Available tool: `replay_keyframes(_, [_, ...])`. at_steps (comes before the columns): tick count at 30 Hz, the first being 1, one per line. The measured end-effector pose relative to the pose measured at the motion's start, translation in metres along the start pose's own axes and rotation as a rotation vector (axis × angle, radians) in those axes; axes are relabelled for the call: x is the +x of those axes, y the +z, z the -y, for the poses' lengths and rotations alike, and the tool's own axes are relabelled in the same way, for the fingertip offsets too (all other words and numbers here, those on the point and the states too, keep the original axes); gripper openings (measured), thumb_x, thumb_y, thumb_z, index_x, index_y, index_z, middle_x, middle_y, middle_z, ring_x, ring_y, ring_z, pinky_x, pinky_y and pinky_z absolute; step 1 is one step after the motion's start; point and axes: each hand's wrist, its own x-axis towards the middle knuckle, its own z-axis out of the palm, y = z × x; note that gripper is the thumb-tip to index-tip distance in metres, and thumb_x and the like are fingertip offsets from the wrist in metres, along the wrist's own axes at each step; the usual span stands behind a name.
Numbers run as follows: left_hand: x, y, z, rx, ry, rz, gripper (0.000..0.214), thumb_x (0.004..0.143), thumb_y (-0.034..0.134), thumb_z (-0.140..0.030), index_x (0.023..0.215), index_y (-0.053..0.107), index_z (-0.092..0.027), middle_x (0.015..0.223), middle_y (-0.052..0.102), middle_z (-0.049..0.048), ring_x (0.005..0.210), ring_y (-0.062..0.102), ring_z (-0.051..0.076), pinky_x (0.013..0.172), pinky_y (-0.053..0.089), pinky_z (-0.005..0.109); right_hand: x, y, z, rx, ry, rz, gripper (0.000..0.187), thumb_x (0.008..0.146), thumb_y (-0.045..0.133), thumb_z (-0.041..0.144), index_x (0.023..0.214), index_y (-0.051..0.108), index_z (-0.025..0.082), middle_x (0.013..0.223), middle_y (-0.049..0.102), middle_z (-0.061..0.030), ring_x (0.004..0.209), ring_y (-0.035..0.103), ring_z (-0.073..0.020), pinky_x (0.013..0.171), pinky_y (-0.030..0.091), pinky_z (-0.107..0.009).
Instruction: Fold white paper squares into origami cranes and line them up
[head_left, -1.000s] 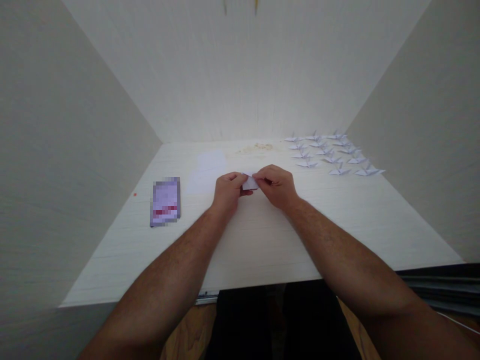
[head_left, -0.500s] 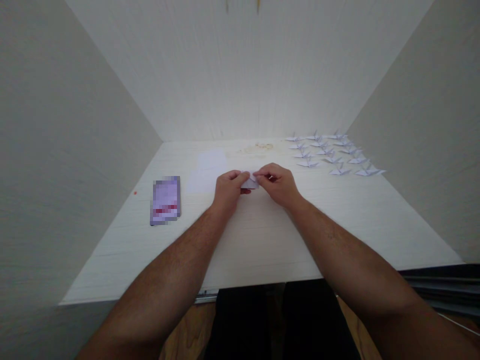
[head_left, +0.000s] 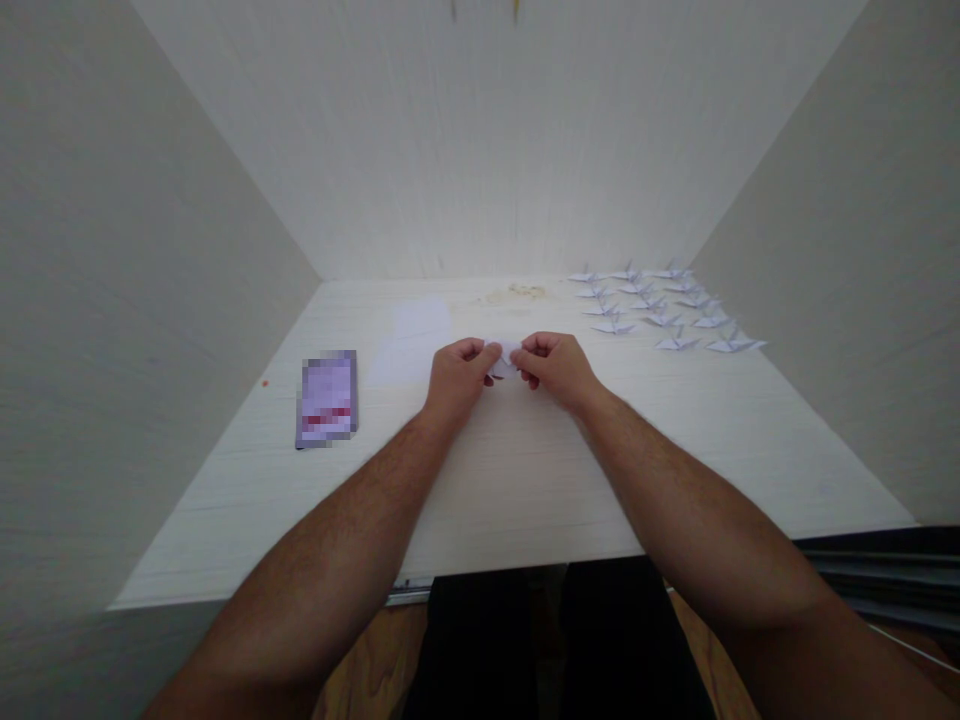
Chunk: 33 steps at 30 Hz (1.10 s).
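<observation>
Between my two hands is a small folded piece of white paper (head_left: 505, 362), held just above the table. My left hand (head_left: 459, 375) pinches its left side, thumb on top and fingers underneath. On the opposite side my right hand (head_left: 556, 366) grips the edge between thumb and fingers. Fingertips cover much of the paper, so its exact folds are hard to make out. Flat white paper sheets (head_left: 420, 325) lie beyond my left hand. Several white paper cranes (head_left: 613, 327) stand in rows at the back right.
A purple-and-white pixelated rectangular item (head_left: 328, 398) lies on the left of the white table (head_left: 525, 480). A small orange-red speck (head_left: 265, 383) is near it. Pale walls (head_left: 495, 150) enclose the back and both sides. A yellowish stain (head_left: 517, 292) marks the table's back.
My right hand has shifted slightly, its fingers now curled lower around the paper's right side. The left hand keeps its pinch. The view has moved a little.
</observation>
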Motion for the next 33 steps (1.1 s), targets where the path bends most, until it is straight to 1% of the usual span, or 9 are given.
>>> replay_keyframes(4, [-0.0003,0.0002,0.0001,-0.003,-0.01,0.001,0.025,0.075,0.072,-0.039,0.066,0.067,-0.016,0.062,0.064,0.0019,0.052,0.055,0.01,0.048,0.045,0.021,-0.0003,0.0005,0.0004,0.016,-0.002,0.011,0.019,0.069,0.072,0.031,0.068,0.057,0.018,0.051,0.058,0.0044,0.041,0.048,-0.0073,0.038,0.037,-0.019])
replay_keyframes(10, [-0.0019,0.0022,-0.0035,-0.008,-0.016,-0.003,0.025,0.075,0.071,-0.039,0.065,0.066,-0.016,0.061,0.063,0.0015,0.053,0.056,0.011,0.048,0.046,0.021,-0.0007,0.0018,0.0,0.063,-0.007,0.019,0.019,0.067,0.072,0.029,0.068,0.057,0.018,0.051,0.057,0.0051,0.041,0.048,-0.0075,0.038,0.037,-0.019])
replay_keyframes(18, [-0.0013,0.0017,-0.0032,0.0,-0.023,-0.004,0.026,0.074,0.072,-0.04,0.064,0.066,-0.016,0.06,0.063,0.0015,0.054,0.056,0.011,0.049,0.047,0.021,-0.0002,0.0013,-0.0006,0.021,-0.017,0.023,0.017,0.068,0.071,0.029,0.068,0.057,0.018,0.05,0.058,0.0048,0.041,0.049,-0.0078,0.039,0.038,-0.02])
replay_keyframes(24, [-0.0027,0.0026,-0.0059,0.015,-0.019,-0.008,0.024,0.075,0.07,-0.035,0.061,0.064,-0.017,0.057,0.062,0.0007,0.051,0.054,0.01,0.048,0.047,0.021,-0.0011,0.002,0.0012,0.023,-0.007,0.021,0.014,0.068,0.07,0.026,0.069,0.058,0.018,0.049,0.057,0.0054,0.04,0.049,-0.0075,0.039,0.037,-0.019])
replay_keyframes(33, [-0.0024,0.0013,-0.0057,0.067,0.005,0.01,0.024,0.076,0.069,-0.036,0.063,0.065,-0.017,0.058,0.062,0.0008,0.051,0.054,0.01,0.049,0.047,0.021,-0.0023,0.0028,0.0046,-0.005,-0.001,0.021,0.01,0.068,0.068,0.022,0.068,0.058,0.018,0.049,0.057,0.0056,0.04,0.05,-0.0073,0.04,0.037,-0.019])
